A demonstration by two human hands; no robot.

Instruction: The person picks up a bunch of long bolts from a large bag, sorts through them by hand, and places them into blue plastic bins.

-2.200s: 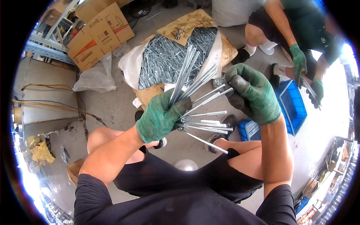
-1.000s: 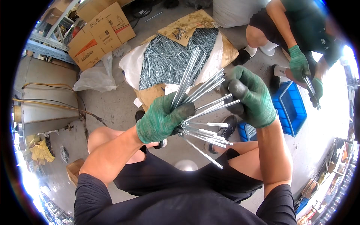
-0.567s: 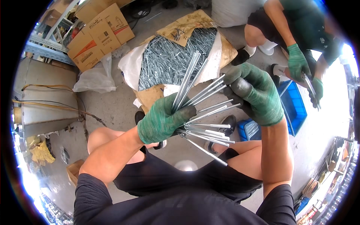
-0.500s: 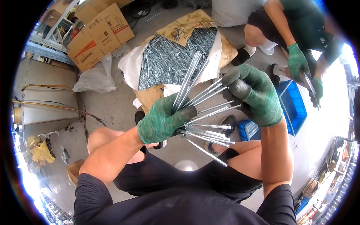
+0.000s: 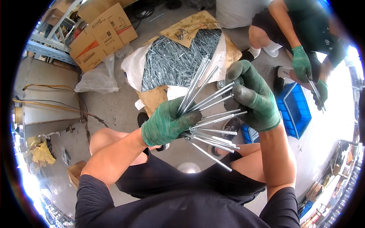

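A fan of thin silvery metal rods (image 5: 215,119) spreads from my left hand (image 5: 167,121), which wears a green glove with dark fingertips. That hand is closed round the middle of the bunch, its thumb lying across the rods. Some rods point up and away, others stick out to the right and down. My right hand (image 5: 260,100), gloved alike, has its fingers curled at the tips of the right-pointing rods, with rod ends between thumb and fingers. The rearmost fingers are partly hidden. Beyond my hands, a heap of similar rods (image 5: 167,62) lies in an opened sack (image 5: 133,72).
Blue plastic crates (image 5: 296,110) stand at the right. There a co-worker in green gloves (image 5: 302,62) holds several rods. Cardboard boxes (image 5: 102,38) and a clear plastic bag (image 5: 99,79) are at the far left, near a metal cabinet (image 5: 49,98). A white sack (image 5: 239,13) stands at the back.
My right hand's index finger has lifted and moved apart from the thumb at the rod ends. My left hand and the rods have shifted slightly to the right and nearer.
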